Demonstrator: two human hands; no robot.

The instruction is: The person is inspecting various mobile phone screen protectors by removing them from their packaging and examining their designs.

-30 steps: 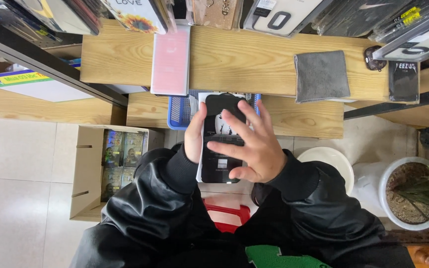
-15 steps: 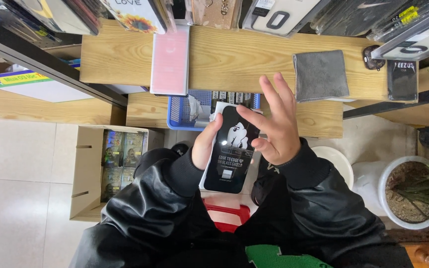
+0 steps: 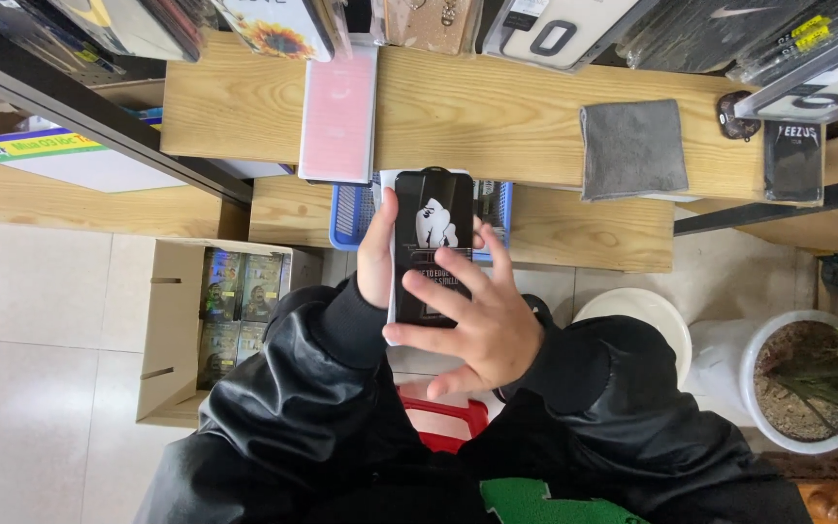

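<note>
A flat black packet (image 3: 432,228) with a white figure printed on it is upright in front of me, over a white backing. My left hand (image 3: 377,254) grips its left edge from behind. My right hand (image 3: 477,315) lies across its lower front with the fingers spread, fingertips on the black face. Both arms wear black leather sleeves. Just beyond the packet sits a blue basket (image 3: 351,215) on a lower wooden shelf.
On the wooden counter (image 3: 477,116) lie a pink flat packet (image 3: 339,112), a grey cloth (image 3: 630,148) and a small dark packet (image 3: 792,160). An open cardboard box (image 3: 172,330) stands on the tiled floor at left; a white bucket (image 3: 647,311) and potted plant (image 3: 812,383) at right.
The packet has swung from tilted to upright and moved left and up. My right hand slid down from its upper right side onto the lower front.
</note>
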